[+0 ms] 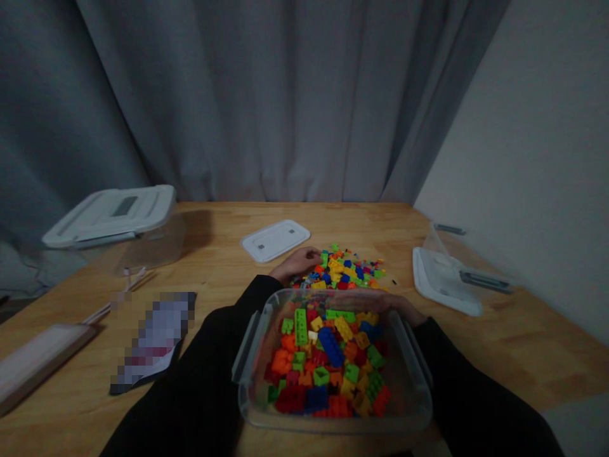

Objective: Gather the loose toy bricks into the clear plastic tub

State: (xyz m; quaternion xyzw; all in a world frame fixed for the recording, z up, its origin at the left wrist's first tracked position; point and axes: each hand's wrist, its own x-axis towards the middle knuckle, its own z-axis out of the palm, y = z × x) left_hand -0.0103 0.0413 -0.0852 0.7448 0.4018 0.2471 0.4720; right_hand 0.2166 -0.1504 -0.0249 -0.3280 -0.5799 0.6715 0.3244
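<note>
Head cam view, and the room's pretty dim: a grey curtain point(228, 95) fills the back, a pale wall point(523, 127) runs down the right, and a wooden surface point(214, 235) carries everything. Over on the left sits a clear box point(159, 244) with a white lid point(109, 212) on top, and nearer are a long pale slab point(40, 365) and a pixelated sheet point(155, 339) (blurred out, so no clue what it is). On the right, a clear box point(440, 244) tilts on a white lid point(445, 282), and another white lid point(275, 240) lies alone at the back.

Where things stand: the clear tub point(333, 424) in front of the person is well filled with chunky plastic bricks point(323, 374), while a smaller heap of loose bricks point(345, 270) remains on the surface, just past the far rim.

The left hand point(297, 263) rests at that heap's edge, fingers curled, but I can't tell if it's holding a brick. The right hand point(394, 304) lies along the far rim, and I can't tell if it's gripping. On top of the tub's load are a long green brick point(301, 327) and a blue brick point(330, 347).
</note>
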